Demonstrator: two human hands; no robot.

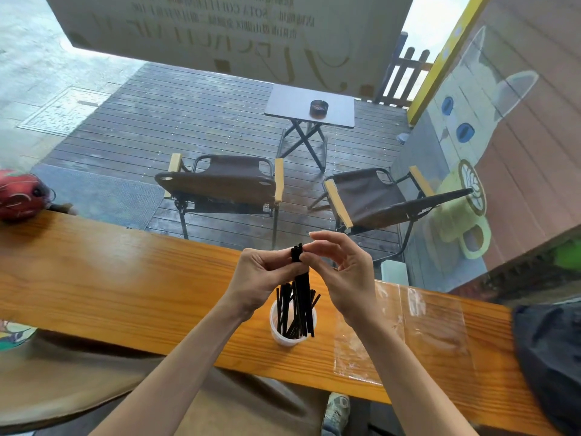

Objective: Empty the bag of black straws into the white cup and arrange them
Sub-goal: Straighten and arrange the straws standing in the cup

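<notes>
A white cup (pixel 283 336) stands on the wooden counter (pixel 125 278), holding several black straws (pixel 298 306) that lean at loose angles. Above the cup, my left hand (pixel 261 278) and my right hand (pixel 339 272) both pinch the top of a small bundle of black straws (pixel 297 254) that hangs down into the cup. My right thumb and forefinger meet at the bundle's upper ends, and the other fingers are spread. The clear plastic bag (pixel 405 328) lies flat on the counter to the right of the cup, with no straws seen in it.
A dark cloth bundle (pixel 550 357) sits at the counter's right end, and a red object (pixel 22 195) at its far left. Beyond the counter are two folding chairs (pixel 226 180) and a small table with an ashtray (pixel 319 107) on decking.
</notes>
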